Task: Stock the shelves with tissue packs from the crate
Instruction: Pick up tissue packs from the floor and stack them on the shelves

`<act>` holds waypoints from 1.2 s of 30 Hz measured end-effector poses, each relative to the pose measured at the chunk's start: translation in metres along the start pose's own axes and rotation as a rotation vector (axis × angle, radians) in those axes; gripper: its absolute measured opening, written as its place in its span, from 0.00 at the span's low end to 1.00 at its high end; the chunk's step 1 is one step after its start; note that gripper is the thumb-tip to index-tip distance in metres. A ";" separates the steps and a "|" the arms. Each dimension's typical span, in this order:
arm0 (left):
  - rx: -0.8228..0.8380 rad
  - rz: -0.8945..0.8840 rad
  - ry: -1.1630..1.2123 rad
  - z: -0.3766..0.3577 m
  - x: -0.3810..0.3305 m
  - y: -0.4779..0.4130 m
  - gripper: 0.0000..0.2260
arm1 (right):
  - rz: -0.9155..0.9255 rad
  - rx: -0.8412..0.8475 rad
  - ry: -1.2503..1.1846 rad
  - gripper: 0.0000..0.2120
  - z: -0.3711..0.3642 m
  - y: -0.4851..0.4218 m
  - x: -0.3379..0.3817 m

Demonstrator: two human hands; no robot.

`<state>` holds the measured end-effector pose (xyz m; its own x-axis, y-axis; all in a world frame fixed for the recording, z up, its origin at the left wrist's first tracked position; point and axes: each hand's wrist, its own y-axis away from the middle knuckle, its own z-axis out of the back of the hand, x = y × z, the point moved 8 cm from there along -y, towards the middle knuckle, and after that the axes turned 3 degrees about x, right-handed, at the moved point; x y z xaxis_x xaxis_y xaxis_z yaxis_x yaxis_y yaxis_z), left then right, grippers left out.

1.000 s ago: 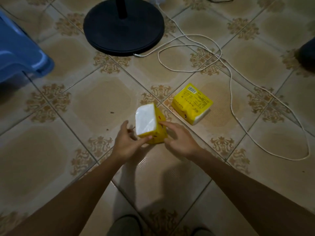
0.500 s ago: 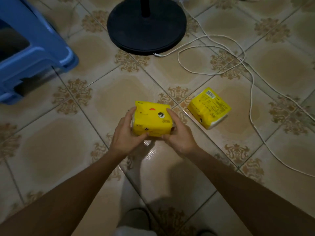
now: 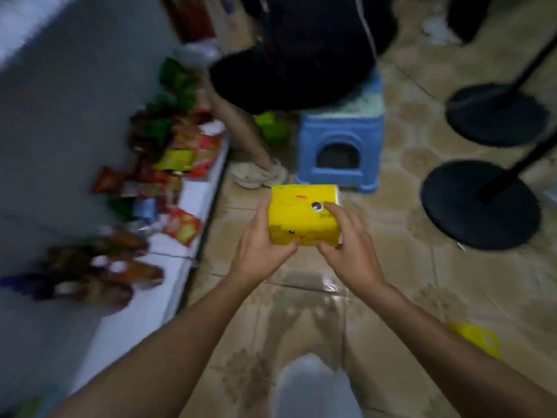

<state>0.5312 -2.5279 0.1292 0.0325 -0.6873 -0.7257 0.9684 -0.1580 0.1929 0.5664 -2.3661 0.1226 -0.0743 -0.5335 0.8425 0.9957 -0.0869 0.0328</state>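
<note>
Swung away from the bare tiles toward the shelving since the earlier frame, pack carried along and lifted clear of the floor.

Far left: low white shelf board (image 3: pixel 193 203) crowded with blurred red, green and yellow snack packets (image 3: pixel 180 152), bare only along its near stretch.

Centre: yellow plastic-wrapped tissue pack (image 3: pixel 303 218) with a cartoon face, held in mid-air above the patterned tile floor (image 3: pixel 407 297), just right of the shelf edge and not yet over it. Gripped at its left end by the left hand (image 3: pixel 262 251), thumb at the near edge, and at its right end by the right hand (image 3: pixel 349 245), fingers over the top.

Beyond: blue plastic stool (image 3: pixel 340 146) with a dark-clothed person (image 3: pixel 301 49) seated on it.

Right: nearer black round stand base (image 3: pixel 479 203) and farther black base (image 3: pixel 497 114).

Near right: second yellow pack (image 3: pixel 476 339) lying on the floor, partly behind the right forearm.

Judged partway: this pack picked up but not shelved, at least one more left.

No crate in view; no tissue packs made out on the shelf. Too blurred to read labels or count shelf tiers.
</note>
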 end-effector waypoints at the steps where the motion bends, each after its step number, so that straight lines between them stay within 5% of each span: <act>1: -0.067 0.003 -0.004 0.046 -0.010 0.012 0.39 | 0.071 0.028 0.017 0.31 0.002 -0.009 0.048; 9: -0.742 0.169 -0.094 0.436 -0.096 0.265 0.38 | 0.644 0.324 -0.081 0.32 -0.027 0.064 0.489; 17: -1.324 0.277 -0.203 0.628 -0.139 0.547 0.26 | 1.151 0.577 -0.309 0.32 -0.073 0.244 0.783; 26: -1.603 0.517 -0.244 0.662 -0.090 0.764 0.26 | 1.466 0.765 -0.370 0.31 -0.157 0.435 0.888; 36: -1.836 0.946 -0.205 0.514 -0.007 0.973 0.27 | 1.526 1.298 -0.376 0.27 -0.266 0.680 0.799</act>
<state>1.3465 -3.0413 0.6621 0.6602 -0.1858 -0.7277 -0.2556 0.8555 -0.4503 1.1690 -3.0751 0.6753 0.5330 0.6040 0.5925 -0.3168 0.7918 -0.5222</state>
